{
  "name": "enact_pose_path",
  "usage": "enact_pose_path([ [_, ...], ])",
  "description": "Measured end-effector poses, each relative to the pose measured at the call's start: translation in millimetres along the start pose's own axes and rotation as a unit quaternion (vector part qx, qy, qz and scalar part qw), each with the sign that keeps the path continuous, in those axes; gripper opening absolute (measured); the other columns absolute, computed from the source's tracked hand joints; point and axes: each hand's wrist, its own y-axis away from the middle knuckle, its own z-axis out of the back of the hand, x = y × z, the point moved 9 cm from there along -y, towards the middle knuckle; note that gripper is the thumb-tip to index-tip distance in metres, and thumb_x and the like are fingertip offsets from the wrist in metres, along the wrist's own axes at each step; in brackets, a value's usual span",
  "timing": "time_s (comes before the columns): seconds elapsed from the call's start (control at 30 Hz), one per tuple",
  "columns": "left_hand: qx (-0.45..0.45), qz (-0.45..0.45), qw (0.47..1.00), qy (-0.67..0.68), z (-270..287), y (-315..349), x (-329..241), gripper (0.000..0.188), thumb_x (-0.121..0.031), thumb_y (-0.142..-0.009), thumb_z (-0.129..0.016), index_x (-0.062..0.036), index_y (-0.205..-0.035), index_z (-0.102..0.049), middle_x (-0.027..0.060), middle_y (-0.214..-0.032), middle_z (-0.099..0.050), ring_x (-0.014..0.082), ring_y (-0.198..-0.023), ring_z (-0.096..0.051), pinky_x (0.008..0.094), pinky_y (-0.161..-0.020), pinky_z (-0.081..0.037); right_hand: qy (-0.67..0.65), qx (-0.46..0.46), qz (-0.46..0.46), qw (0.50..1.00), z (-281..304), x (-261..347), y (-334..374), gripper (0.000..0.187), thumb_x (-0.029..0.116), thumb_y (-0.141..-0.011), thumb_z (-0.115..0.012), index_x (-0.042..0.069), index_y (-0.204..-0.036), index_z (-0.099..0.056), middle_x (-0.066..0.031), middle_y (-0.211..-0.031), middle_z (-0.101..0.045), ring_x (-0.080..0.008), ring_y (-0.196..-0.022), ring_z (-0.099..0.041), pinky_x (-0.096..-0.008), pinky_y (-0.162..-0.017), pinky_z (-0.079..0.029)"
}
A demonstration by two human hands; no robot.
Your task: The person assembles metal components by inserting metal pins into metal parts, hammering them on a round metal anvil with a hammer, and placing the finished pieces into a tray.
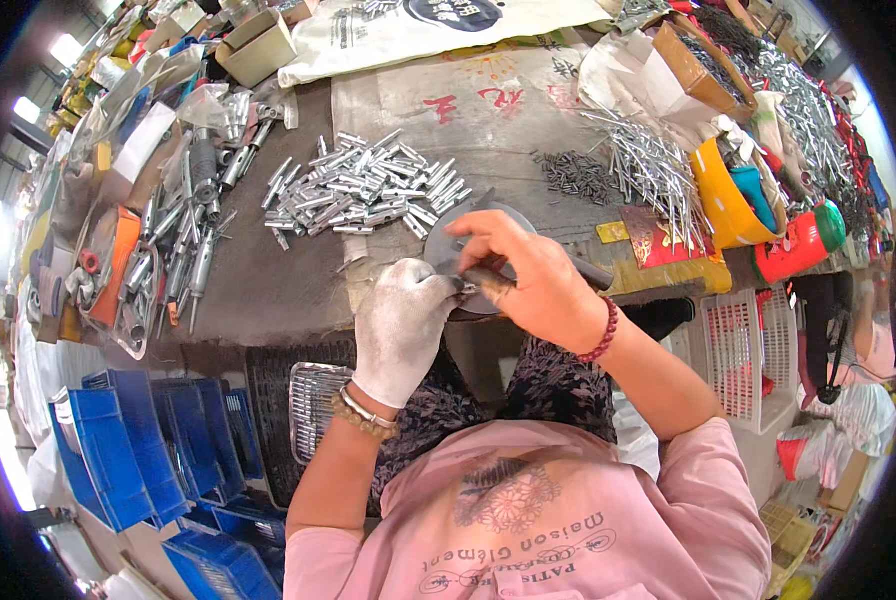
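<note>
My left hand [400,325], in a white glove, is closed with its thumb and finger pinched at the table's near edge. The bare right hand [540,282] meets it there, thumb and forefinger pinched and the other fingers curled above. Between the touching fingertips shows a bit of a small metal part [467,287], mostly covered by the fingers. Behind and under the hands is a grey round disc [446,238], partly hidden. Just beyond it lies a loose heap of short silver metal cylinders [368,187].
Small dark pins [576,177] and long thin metal rods [658,172] lie right of the heap. A yellow container [720,195] and a red bottle [793,255] stand farther right. Metal tools [190,225] crowd the left. Blue bins [118,450] are below left, a wire basket [318,405] by my legs.
</note>
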Motion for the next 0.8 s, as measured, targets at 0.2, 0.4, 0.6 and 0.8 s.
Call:
enact_pose_path([
  [0.2,-0.006,0.003,1.0,0.013,4.8,1.1,-2.1,0.008,-0.015,-0.089,-0.081,-0.0108,-0.095,-0.08,0.0094,-0.096,-0.068,0.0341,-0.099,-0.068,0.0468,-0.085,-0.058,0.115,0.008,0.046,0.992,-5.3,-2.5,7.0,0.061,-0.011,-0.084,-0.069,0.01,-0.14,-0.058,-0.0142,-0.102,-0.076,-0.0392,-0.1,-0.075,-0.048,-0.089,-0.059],
  [0.4,-0.023,-0.006,1.0,0.009,4.4,1.2,-1.4,0.007,-0.015,-0.089,-0.081,-0.011,-0.095,-0.08,0.0091,-0.096,-0.067,0.0347,-0.098,-0.068,0.0472,-0.084,-0.057,0.255,0.026,0.12,0.959,-14.3,22.4,5.9,0.05,-0.002,-0.086,-0.071,0.008,-0.134,-0.06,-0.0116,-0.1,-0.072,-0.0337,-0.098,-0.072,-0.0453,-0.089,-0.058],
  [0.6,-0.068,0.0,0.992,0.108,5.1,7.7,8.7,0.02,-0.003,-0.083,-0.082,-0.0065,-0.102,-0.075,0.0127,-0.098,-0.068,0.0388,-0.098,-0.067,0.0485,-0.084,-0.057,0.392,0.047,0.188,0.899,-37.8,47.8,9.7,0.04,0.013,-0.092,-0.067,0.008,-0.131,-0.062,-0.0056,-0.095,-0.063,-0.0252,-0.092,-0.067,-0.0399,-0.085,-0.057],
  [0.8,-0.064,0.015,0.99,0.124,0.5,9.8,16.6,0.024,0.002,-0.081,-0.08,-0.0051,-0.103,-0.072,0.0142,-0.103,-0.068,0.041,-0.099,-0.067,0.05,-0.085,-0.057,0.42,0.062,0.18,0.887,-44.6,49.4,7.5,0.039,0.013,-0.093,-0.067,0.009,-0.131,-0.061,-0.0049,-0.094,-0.063,-0.0244,-0.092,-0.067,-0.0394,-0.084,-0.057],
])
